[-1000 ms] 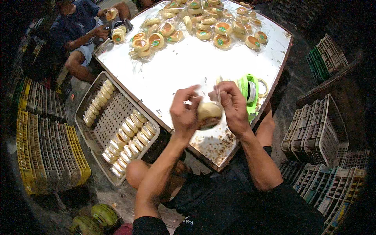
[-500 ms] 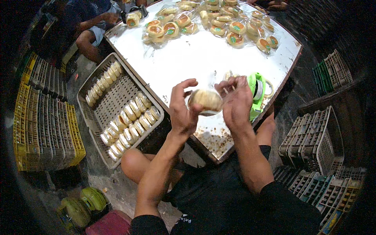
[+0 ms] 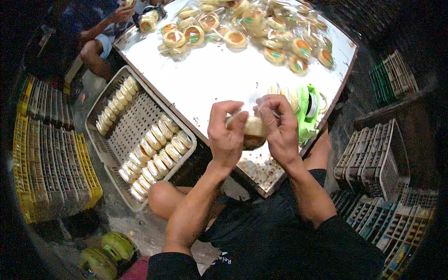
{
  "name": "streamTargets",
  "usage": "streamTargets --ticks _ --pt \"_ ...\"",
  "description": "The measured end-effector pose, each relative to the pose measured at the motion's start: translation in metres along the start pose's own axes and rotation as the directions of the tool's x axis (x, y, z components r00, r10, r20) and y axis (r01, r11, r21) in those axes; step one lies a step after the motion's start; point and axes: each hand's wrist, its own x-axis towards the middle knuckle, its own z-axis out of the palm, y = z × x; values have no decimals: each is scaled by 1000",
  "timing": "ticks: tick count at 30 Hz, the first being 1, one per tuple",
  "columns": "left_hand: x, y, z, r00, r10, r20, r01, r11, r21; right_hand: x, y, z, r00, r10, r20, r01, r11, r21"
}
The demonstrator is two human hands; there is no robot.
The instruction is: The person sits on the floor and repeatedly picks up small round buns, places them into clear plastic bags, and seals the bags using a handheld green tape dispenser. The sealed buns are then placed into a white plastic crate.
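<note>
Near the table's front corner, my left hand [image 3: 226, 130] is closed round a bagged round bun [image 3: 253, 133], browned underneath and slightly blurred. My right hand [image 3: 280, 130] pinches the clear bag's top beside it. Just beyond my right hand on the white table [image 3: 196, 79] are a green tape dispenser [image 3: 303, 119] and some wrapped buns [image 3: 275, 91]. Many bagged buns with green labels [image 3: 193, 35] cover the far part.
A grey plastic crate [image 3: 116, 140] at left holds rows of wrapped buns. Stacked crates stand at left [image 3: 56, 172] and right [image 3: 364, 154]. Green gas cylinders [image 3: 116, 247] lie at lower left. Another person [image 3: 95, 53] sits at the far left, holding something small.
My right hand has gone from loosely curled fingers to a pinch on the bag. The bun is turned between my hands. The other person's hand has risen since the middle frame.
</note>
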Motion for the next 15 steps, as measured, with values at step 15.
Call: streamTargets --ticks 15 --pt "14 6 -23 935 -349 -61 292 856 -426 17 4 12 994 105 -21 -79 851 519"
